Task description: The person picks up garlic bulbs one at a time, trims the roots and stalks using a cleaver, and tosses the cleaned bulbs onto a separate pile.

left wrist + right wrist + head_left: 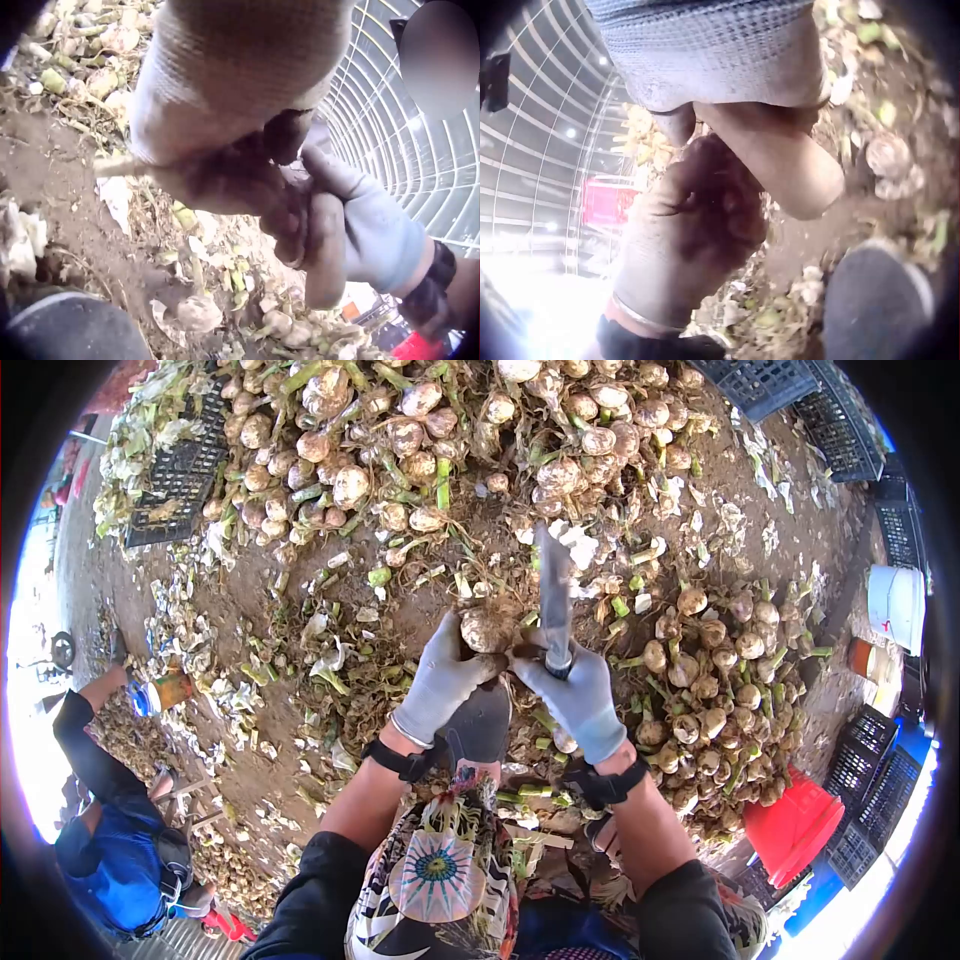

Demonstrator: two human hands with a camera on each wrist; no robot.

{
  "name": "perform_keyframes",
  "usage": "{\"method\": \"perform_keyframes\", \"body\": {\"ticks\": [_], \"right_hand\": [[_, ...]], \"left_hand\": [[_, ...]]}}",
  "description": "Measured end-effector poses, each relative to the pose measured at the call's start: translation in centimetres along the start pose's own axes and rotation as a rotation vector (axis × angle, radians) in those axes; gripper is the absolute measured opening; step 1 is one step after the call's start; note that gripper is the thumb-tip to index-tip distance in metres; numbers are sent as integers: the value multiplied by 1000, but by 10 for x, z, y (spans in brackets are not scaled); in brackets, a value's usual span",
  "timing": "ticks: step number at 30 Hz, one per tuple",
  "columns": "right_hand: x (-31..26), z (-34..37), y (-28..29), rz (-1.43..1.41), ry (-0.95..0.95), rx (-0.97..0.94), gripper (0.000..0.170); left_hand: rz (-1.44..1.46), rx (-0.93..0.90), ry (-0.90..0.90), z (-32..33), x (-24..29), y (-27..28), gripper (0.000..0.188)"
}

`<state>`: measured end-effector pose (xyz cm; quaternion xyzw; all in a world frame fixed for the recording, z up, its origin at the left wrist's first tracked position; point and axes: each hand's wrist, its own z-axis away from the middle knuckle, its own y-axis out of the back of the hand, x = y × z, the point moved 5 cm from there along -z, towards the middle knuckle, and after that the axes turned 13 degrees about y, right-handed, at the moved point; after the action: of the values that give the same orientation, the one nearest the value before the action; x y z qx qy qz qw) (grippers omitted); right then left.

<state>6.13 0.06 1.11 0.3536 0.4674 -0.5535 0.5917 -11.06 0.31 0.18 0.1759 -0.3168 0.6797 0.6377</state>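
Well, from the head view I see one person's two gloved hands over bare earth. The left hand [440,682] pinches one garlic bulb [486,631] between thumb and fingers, just beyond a grey shoe [480,725]; the right hand [580,698] grips one knife [555,588] by the handle, blade pointing away from the body, fingertips close beside the bulb. Each wrist wears one dark band [405,763]. Ahead lies one big heap [405,445] of garlic and, off to the right, a smaller heap [712,690], both too jumbled to count. I make out one white bucket [896,606], one red bucket [795,826] and, on the left, a second person [125,875] in blue beside one blue-and-yellow container [166,692], its markings too small to read.

From the left wrist, the hands crowd together, fingers overlapping; I cannot tell the grip here, and the pinched bulb is hidden. One loose bulb [199,313] lies on the ground.

From the right wrist, one finger of the right hand stretches across, close to the left hand's dark, shadowed fingers; one shoe tip shows lower right
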Motion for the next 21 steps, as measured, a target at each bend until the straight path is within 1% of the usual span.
{"method": "perform_keyframes", "body": {"ticks": [1,2,3,4,5,6,7,8,10,11,13,14,16,17,19,20,21], "right_hand": [[-14,1,3,384,65,-86,42],[-24,1,4,768,131,-170,41],[-27,0,3,769,132,-168,41],[-32,0,-2,967,227,-213,34],[-36,0,-9,1163,322,-259,27],[-41,-1,-9,1155,376,-195,19],[-39,-3,-8,1151,372,-194,19],[-35,-5,-5,1161,354,-214,20],[-33,-6,-5,1168,336,-237,20],[-34,-5,-7,1141,299,-265,19],[-38,-3,-11,1113,261,-295,18],[-41,-1,-13,1107,260,-313,17],[-41,2,-15,1101,255,-331,16],[-39,2,-15,1115,275,-322,15],[-36,3,-14,1127,294,-309,14],[-35,4,-11,1118,304,-290,14],[-36,3,-10,1108,316,-272,14]], "left_hand": [[4,1,1,0,-2,3,47],[-103,-12,-118,-1,-2,5,48],[-210,-25,-240,-5,-5,7,48],[385,-281,-291,-41,-81,29,47],[385,-282,-288,-34,-71,27,47],[-137,-115,-420,-17,-45,20,43],[-662,58,-532,-3,-26,11,40],[-663,57,-529,4,-18,8,40],[-487,113,-241,5,-19,11,33],[-487,113,-240,2,-20,14,33],[-1150,238,-819,8,-11,4,51],[-1150,238,-817,9,-14,4,51],[-540,194,-290,-2,-31,22,49],[-538,192,-291,-3,-30,25,49],[-1061,97,-834,11,-15,10,59],[-1061,96,-836,15,-16,6,59],[-602,57,-564,13,-20,12,57]]}}
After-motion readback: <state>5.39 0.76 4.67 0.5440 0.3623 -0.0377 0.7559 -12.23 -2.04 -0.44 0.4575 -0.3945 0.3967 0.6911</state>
